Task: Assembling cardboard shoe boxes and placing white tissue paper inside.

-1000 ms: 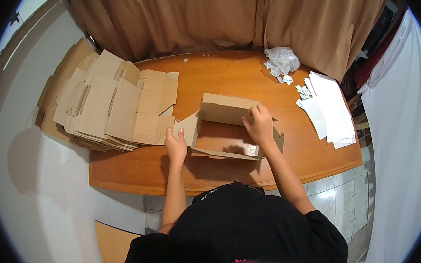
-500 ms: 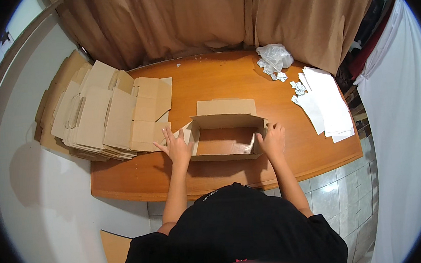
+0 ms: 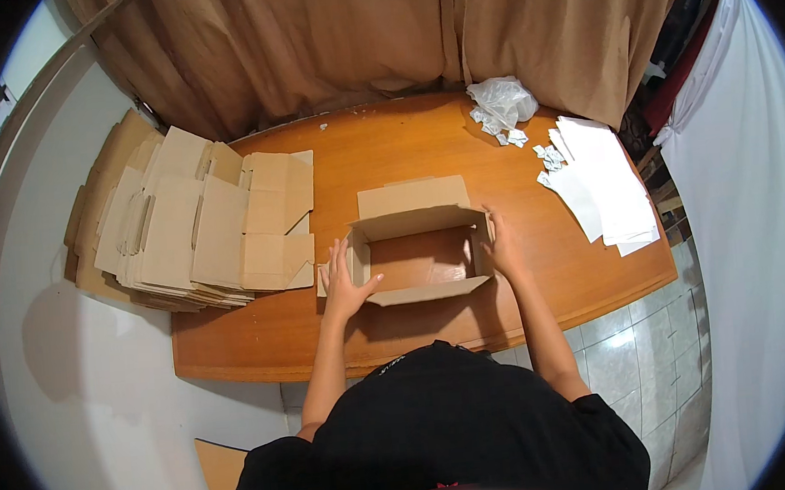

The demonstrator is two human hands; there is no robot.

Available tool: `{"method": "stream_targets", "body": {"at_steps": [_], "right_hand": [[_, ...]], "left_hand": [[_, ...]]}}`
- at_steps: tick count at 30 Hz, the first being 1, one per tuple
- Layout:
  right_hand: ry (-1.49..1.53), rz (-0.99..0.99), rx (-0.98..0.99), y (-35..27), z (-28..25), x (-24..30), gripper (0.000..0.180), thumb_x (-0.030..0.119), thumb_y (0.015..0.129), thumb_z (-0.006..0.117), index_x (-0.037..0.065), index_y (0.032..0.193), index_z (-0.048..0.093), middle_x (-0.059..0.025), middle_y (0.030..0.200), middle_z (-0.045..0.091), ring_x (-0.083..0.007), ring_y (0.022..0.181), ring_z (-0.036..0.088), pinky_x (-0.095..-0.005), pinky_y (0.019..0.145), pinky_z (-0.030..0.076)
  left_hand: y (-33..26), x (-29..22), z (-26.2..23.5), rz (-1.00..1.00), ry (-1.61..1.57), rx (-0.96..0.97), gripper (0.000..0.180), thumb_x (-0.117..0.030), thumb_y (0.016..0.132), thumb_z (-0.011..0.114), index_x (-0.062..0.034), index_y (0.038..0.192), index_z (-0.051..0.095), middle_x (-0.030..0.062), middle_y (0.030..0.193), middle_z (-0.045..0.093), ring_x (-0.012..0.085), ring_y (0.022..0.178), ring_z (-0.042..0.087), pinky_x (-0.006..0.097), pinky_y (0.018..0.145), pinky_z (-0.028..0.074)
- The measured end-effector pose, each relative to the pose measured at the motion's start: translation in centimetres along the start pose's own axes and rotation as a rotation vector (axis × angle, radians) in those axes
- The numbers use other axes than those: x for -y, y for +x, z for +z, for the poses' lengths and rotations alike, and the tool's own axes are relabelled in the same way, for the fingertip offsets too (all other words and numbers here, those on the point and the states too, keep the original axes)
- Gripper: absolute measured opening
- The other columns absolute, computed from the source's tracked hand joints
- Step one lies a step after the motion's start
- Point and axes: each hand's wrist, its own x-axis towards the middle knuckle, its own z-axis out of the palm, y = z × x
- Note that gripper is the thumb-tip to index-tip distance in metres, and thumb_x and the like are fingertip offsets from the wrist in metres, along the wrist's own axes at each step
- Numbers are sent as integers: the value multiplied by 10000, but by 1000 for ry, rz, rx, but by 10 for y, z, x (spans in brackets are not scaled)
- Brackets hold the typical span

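Observation:
An unfolded cardboard box [image 3: 419, 292] stands in front of me with its top open. Brown wood like the tabletop shows through inside it, with a shiny patch. One long flap [image 3: 412, 195] leans out at its far side. Along the box's left end lies my left hand [image 3: 347, 287], fingers stretched and thumb out over the near left corner. Flat against the right end rests my right hand [image 3: 504, 246], its fingers extended away from me and its thumb near the wall's edge. Both hands are open, with the box between them.
Folded cardboard boxes [image 3: 173, 224] are piled on the left of the wooden table [image 3: 386, 145]. Far right, a clear plastic bag [image 3: 503, 102] lies beside small white crumpled pieces [image 3: 514, 136]. White paper sheets [image 3: 602, 185] lie at the right. A brown curtain [image 3: 306, 51] hangs behind.
My left hand has shifted from beside the left flap to the box's left end, thumb over the near corner. My right hand has straightened along the right end. The left end flap is now mostly hidden.

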Motion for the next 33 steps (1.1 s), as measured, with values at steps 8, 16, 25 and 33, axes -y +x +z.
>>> {"method": "stream_targets", "body": {"at_steps": [8, 16, 25, 33], "right_hand": [[-108, -127, 78, -8, 7, -22, 380, 11, 675, 639, 122, 1035, 592, -178, 1223, 460, -383, 1042, 506, -422, 849, 452], [38, -69, -202, -19, 1, -34, 439, 147, 733, 636, 14, 1130, 506, -233, 1202, 446, -412, 1073, 471, -411, 922, 386], [712, 573, -80, -20, -35, -43, 585, 517, 893, 380, -2, 1082, 572, -148, 1089, 597, -242, 978, 565, -384, 815, 436], [261, -4, 209, -3, 5, -26, 263, 269, 798, 615, 58, 953, 639, -209, 1267, 424, -305, 1217, 366, -422, 944, 361]], "left_hand": [[-10, -6, 9, 95, -7, -70, 953, -457, 641, 718, -73, 1380, 253, 129, 1451, 231, 307, 1360, 141, 570, 1048, 30], [-5, -10, 1, 90, 202, 173, 828, -538, 651, 662, -81, 1306, 441, 50, 1464, 238, 276, 1370, 117, 579, 1044, -9], [-2, -30, 1, -27, 299, 317, 1111, -695, 528, 653, -17, 1350, 342, 117, 1484, 131, 304, 1377, -12, 613, 1011, -83], [-5, -34, 12, -14, 364, 264, 1280, -687, 337, 729, -85, 1382, 298, 149, 1488, 71, 355, 1365, -66, 656, 991, -56]]}}
